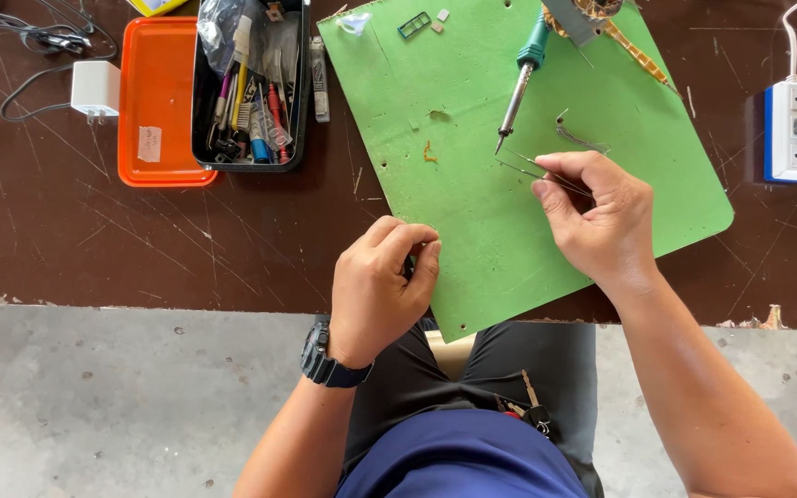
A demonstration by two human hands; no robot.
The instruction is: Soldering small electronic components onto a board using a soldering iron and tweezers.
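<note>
Green board (546, 231) lies askew on the dark scratched table (94, 240), one corner hanging past the near edge over the person's lap, which brings the work surface close under both hands. Right hand (597, 221) rests on the board with thumb and forefinger pinched shut on thin metal tweezers (532, 169), whose points run up and to the left toward the tip of the soldering iron; the grip is narrow and low, the heel of the hand apparently propped on the board, likely for steadiness. Left hand (383, 286) sits at the board's left edge, curled tight, its fingertips closed on something small and dark that cannot be made out; the tweezer points are apart from it, up and to the right. A black watch (327, 361) is on that wrist. Soldering iron (520, 78), teal-handled, rests slanted on the board with its tip pointing down toward the tweezers, just beyond their points and not touching, seemingly parked within easy reach of the right hand. Small loose parts (417, 23) lie near the board's far corner, well apart from both hands. Off the board to the left stand a black box of tools (251, 88) and an orange tray (160, 101), with a white charger (96, 89) beyond. A power strip (793, 132) sits at the far right.
</note>
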